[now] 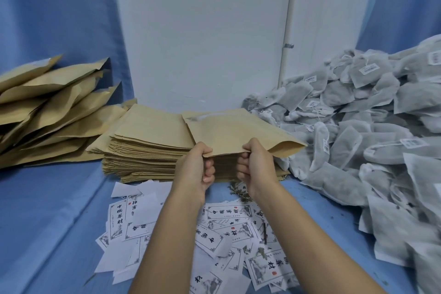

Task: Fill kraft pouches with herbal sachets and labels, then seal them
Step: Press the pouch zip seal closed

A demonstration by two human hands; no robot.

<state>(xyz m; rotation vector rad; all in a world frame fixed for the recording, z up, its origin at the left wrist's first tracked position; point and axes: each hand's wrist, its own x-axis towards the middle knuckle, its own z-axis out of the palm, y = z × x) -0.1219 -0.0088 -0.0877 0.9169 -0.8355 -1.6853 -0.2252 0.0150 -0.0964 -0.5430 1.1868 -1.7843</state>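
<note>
Both hands hold one pouch point(233, 131) by its near edge. The left hand point(198, 169) pinches it between thumb and curled fingers, and the right hand point(254, 169) does the same just beside it, so neither hand is free. The pouch is lifted a little above the stack point(148, 148) of flat pouches, which lies at 11 to 12 o'clock from the hands on the blue cloth point(55, 210). Its long axis seems to run away from the hands toward 12 o'clock, a little to 11, though the view from above makes this uncertain. A pale strip shows at its far end, and I cannot tell surely which end is the mouth. The sachets point(358, 126) are heaped at 2 to 3 o'clock, so the right hand is nearer to them and seems the natural one to reach there. The labels point(226, 222) lie scattered at 6 o'clock, under both forearms, near to either hand. The pouch looks flat, so I judge the filling has not yet started.
</note>
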